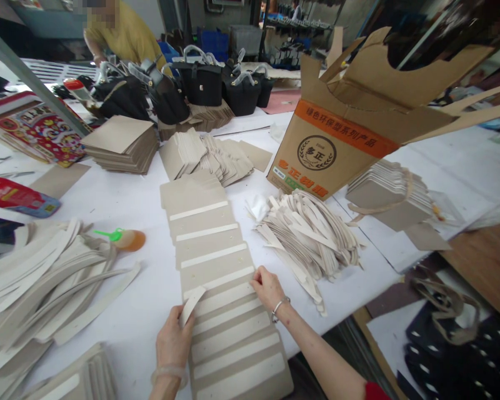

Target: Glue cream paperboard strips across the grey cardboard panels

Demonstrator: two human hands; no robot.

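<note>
A row of overlapping grey-beige panels point(208, 264) runs away from me across the white table, with pale strips lying crosswise on them. My left hand point(174, 339), at the row's left edge, is closed on a short pale strip point(193, 304) that sticks up between thumb and fingers. At the right edge, my right hand point(268, 288) pinches the end of a strip point(229, 280) lying across one panel. A heap of loose pale strips point(312, 233) lies beyond my right hand. More long strips point(54, 272) are piled to the left.
A cardboard box point(316, 147) with raised flaps stands at the back right. Stacked boards point(123, 141), black handbags point(200, 80) and a person in yellow point(129, 36) are farther back. A green-tipped glue bottle point(127, 239) lies left of the row. Bundled panels point(389, 194) sit right.
</note>
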